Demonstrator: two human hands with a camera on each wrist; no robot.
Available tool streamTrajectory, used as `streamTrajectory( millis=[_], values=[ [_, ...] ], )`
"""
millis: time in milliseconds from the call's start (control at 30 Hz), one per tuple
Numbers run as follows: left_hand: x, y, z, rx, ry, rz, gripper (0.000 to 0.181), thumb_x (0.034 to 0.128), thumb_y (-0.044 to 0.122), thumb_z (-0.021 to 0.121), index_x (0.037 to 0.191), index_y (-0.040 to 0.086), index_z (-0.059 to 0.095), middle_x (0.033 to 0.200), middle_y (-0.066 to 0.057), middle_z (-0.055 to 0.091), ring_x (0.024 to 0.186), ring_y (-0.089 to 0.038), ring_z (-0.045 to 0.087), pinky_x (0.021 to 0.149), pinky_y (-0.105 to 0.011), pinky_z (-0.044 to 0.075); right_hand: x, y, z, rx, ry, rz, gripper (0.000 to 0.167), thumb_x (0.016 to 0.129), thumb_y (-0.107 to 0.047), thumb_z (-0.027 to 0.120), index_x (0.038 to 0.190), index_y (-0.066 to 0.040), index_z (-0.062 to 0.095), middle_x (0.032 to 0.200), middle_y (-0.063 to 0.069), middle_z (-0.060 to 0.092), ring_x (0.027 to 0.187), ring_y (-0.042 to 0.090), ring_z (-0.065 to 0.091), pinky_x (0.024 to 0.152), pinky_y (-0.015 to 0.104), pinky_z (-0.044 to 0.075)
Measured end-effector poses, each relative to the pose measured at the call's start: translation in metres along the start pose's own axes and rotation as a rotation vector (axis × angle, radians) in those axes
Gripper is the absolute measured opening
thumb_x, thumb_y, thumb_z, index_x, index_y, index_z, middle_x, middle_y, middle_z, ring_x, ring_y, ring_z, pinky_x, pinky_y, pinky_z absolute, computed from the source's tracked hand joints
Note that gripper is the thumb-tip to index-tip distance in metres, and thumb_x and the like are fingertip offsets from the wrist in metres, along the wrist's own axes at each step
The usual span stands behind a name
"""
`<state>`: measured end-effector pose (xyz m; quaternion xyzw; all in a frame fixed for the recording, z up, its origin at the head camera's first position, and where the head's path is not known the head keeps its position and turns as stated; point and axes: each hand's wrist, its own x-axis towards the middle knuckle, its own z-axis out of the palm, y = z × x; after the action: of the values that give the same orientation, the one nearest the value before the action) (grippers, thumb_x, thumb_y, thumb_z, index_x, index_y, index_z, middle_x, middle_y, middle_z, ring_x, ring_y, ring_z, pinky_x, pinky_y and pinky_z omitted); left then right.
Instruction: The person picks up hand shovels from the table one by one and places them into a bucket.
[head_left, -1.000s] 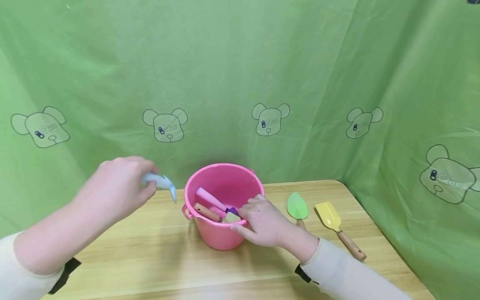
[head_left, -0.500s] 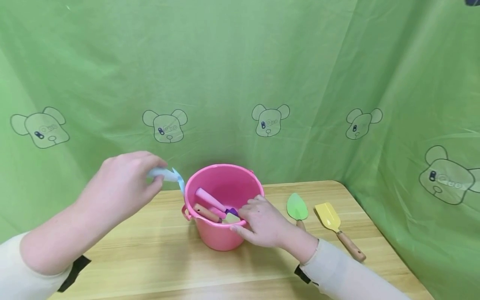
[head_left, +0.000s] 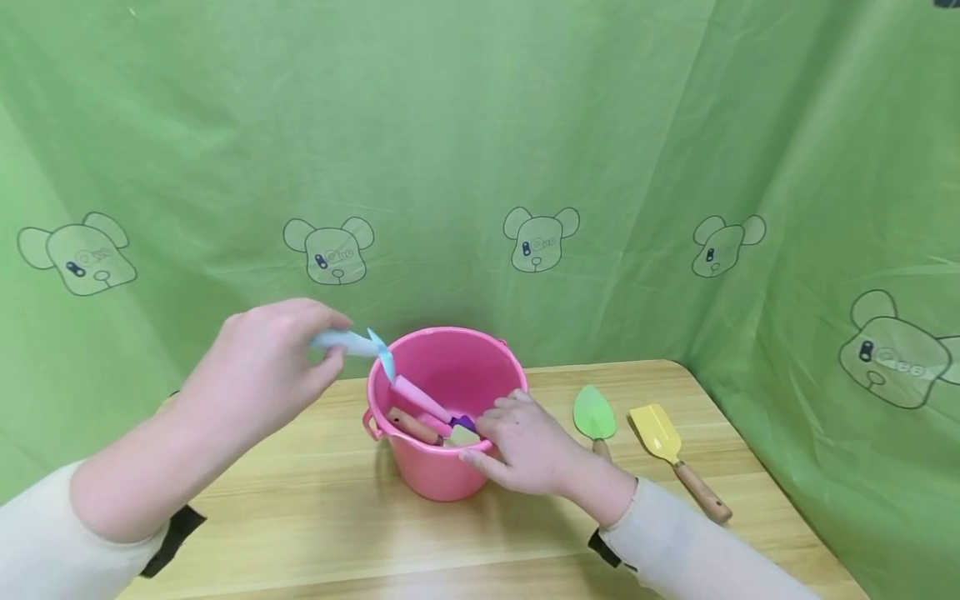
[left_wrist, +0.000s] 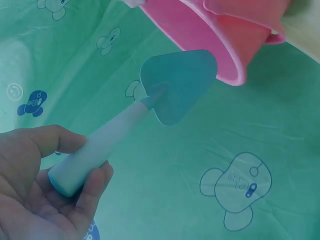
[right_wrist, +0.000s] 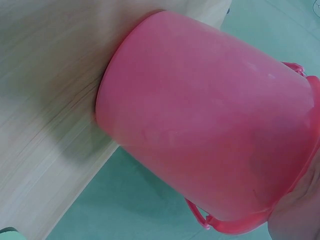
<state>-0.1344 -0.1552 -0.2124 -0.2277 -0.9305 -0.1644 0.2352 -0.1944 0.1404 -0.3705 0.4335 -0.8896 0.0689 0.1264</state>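
Observation:
My left hand [head_left: 262, 358] holds a light-blue toy hoe [head_left: 348, 342] by its handle. In the head view the hoe's blade overlaps the far-left rim of a pink bucket [head_left: 441, 475]. The left wrist view shows the blade [left_wrist: 185, 82] as a rounded triangle, with thumb and fingers round the pale handle [left_wrist: 107, 142]. My right hand [head_left: 528, 442] grips the bucket's near-right rim, thumb outside and fingers over the edge. Inside the bucket lie a pink handle [head_left: 422, 398], a wooden handle [head_left: 412, 426] and purple and pale-yellow parts; their lower ends are hidden.
To the right on the wooden table [head_left: 300, 517] lie a green toy trowel [head_left: 594, 412], its handle partly hidden by my right arm, and a yellow toy shovel [head_left: 660, 433] with a wooden handle. A green curtain [head_left: 450, 125] stands behind and at the right.
My left hand has carried the hoe rightward and slightly up, from left of the bucket to its left rim. My right hand and the bucket have stayed in place.

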Motion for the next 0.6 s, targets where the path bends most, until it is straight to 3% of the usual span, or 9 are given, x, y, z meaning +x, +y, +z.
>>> streamTrajectory(
  millis=[367,600],
  values=[
    [0.002,-0.001,0.023,-0.055,0.017,0.027,0.017,0.0837,0.003,0.075,0.101,0.0,0.075,0.1,-0.01,0.074,0.087,-0.025,0.071,0.069,-0.038,0.057,0.001,-0.001,-0.002,0.007,-0.006,0.004,0.042,0.1,-0.056,0.046,0.072,-0.024,0.046,0.066,-0.014,0.041,0.071,0.009,0.042,0.078,0.032,0.038],
    [0.002,-0.008,0.039,-0.108,0.017,-0.013,0.018,0.0846,0.006,0.075,0.102,0.002,0.075,0.101,-0.009,0.074,0.085,-0.023,0.069,0.067,-0.034,0.051,0.0,-0.002,-0.001,0.004,0.0,0.008,0.042,0.099,-0.056,0.046,0.072,-0.025,0.047,0.066,-0.014,0.04,0.071,0.009,0.041,0.078,0.032,0.037]
  ],
)
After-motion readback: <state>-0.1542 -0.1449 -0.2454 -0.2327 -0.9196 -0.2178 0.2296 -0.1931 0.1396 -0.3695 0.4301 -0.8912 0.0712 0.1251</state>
